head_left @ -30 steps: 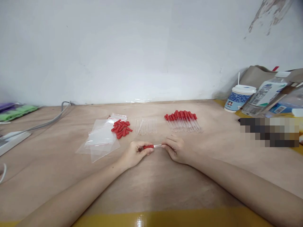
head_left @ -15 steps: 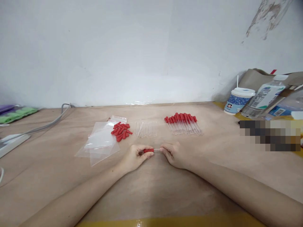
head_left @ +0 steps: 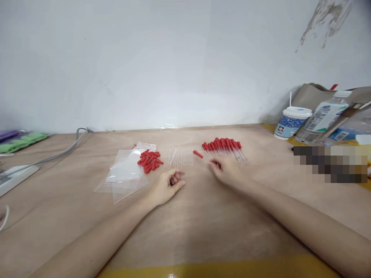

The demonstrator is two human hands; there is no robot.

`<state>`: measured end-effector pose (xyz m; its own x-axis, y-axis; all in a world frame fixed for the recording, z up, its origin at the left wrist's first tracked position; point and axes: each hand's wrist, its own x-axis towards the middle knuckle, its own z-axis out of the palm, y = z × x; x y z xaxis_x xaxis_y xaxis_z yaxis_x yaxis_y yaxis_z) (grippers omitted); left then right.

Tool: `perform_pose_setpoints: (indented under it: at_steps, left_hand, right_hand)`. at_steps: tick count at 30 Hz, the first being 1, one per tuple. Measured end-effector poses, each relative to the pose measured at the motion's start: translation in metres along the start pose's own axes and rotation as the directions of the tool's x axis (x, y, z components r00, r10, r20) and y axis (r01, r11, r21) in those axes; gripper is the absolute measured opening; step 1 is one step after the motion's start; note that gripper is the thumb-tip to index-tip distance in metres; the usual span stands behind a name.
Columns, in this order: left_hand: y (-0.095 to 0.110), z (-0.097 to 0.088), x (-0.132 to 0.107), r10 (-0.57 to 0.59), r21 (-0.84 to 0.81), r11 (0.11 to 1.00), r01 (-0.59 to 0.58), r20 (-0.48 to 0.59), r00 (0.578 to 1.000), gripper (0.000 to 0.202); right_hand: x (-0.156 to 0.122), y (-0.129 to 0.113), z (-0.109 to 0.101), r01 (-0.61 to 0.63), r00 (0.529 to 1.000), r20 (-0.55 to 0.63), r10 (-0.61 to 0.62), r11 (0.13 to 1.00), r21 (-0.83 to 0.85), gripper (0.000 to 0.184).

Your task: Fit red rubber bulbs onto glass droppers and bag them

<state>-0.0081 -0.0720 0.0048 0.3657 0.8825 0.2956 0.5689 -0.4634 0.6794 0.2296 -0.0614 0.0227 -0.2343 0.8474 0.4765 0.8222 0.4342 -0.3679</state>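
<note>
My right hand (head_left: 227, 169) pinches the clear tube end of a dropper (head_left: 198, 154), whose red rubber bulb points up and left. Motion blurs its tube. Just right of the bulb lies a row of several red-bulbed droppers (head_left: 224, 144), partly behind my right hand. My left hand (head_left: 169, 186) rests on the table with nothing in it, fingers loosely curled and apart from the thumb. In front of it lie several clear glass tubes (head_left: 181, 157) side by side. To their left is a heap of red rubber bulbs (head_left: 149, 161).
Clear plastic bags (head_left: 123, 173) lie left of the bulbs. A grey cable (head_left: 62, 154) runs to a white power strip (head_left: 20, 178) at far left, near green and purple packs (head_left: 23, 141). A paper cup (head_left: 292, 122) and a plastic bottle (head_left: 326, 117) stand at back right.
My left hand has let go of the red bulb and its fingers have opened. My right hand has moved up and right, carrying the dropper toward the row.
</note>
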Motion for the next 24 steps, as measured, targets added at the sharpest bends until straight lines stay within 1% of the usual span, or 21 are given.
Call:
perform_pose_setpoints:
  at_steps: [2,3,5,8,12,17,20,24]
  left_hand:
    - [0.000,-0.001,0.000,0.018,0.044,0.999,-0.020,0.051,0.999,0.019]
    - [0.001,-0.001,0.000,0.027,0.061,0.998,-0.031,0.063,0.998,0.018]
    - [0.002,-0.001,0.000,0.040,0.069,0.997,-0.045,0.076,0.996,0.017]
    - [0.004,-0.001,0.000,0.042,0.062,0.997,-0.047,0.086,0.995,0.018]
    - [0.004,-0.002,0.000,0.054,0.061,0.996,-0.059,0.087,0.995,0.018]
    - [0.003,-0.002,-0.001,0.066,0.053,0.996,-0.071,0.094,0.993,0.018]
    - [0.003,-0.002,-0.001,0.067,0.063,0.995,-0.073,0.094,0.993,0.018]
    - [0.002,-0.002,-0.002,0.058,0.070,0.995,-0.065,0.096,0.994,0.019]
  right_hand:
    - [0.017,0.015,-0.004,-0.188,0.981,-0.034,0.189,0.981,0.044,0.021]
    - [0.026,0.022,-0.005,-0.249,0.966,-0.062,0.250,0.968,0.025,0.021]
    - [0.040,0.032,-0.006,-0.329,0.942,-0.076,0.326,0.943,-0.040,0.024]
    - [0.051,0.037,0.000,-0.398,0.917,-0.095,0.388,0.909,-0.122,0.028]
    - [0.048,0.035,0.009,-0.435,0.901,-0.111,0.420,0.874,-0.215,0.027]
    - [0.041,0.034,0.007,-0.422,0.902,-0.066,0.426,0.839,-0.345,0.028]
    - [0.042,0.038,0.007,-0.430,0.896,-0.063,0.439,0.824,-0.369,0.030]
    - [0.043,0.043,0.010,-0.444,0.890,-0.069,0.450,0.824,-0.351,0.036]
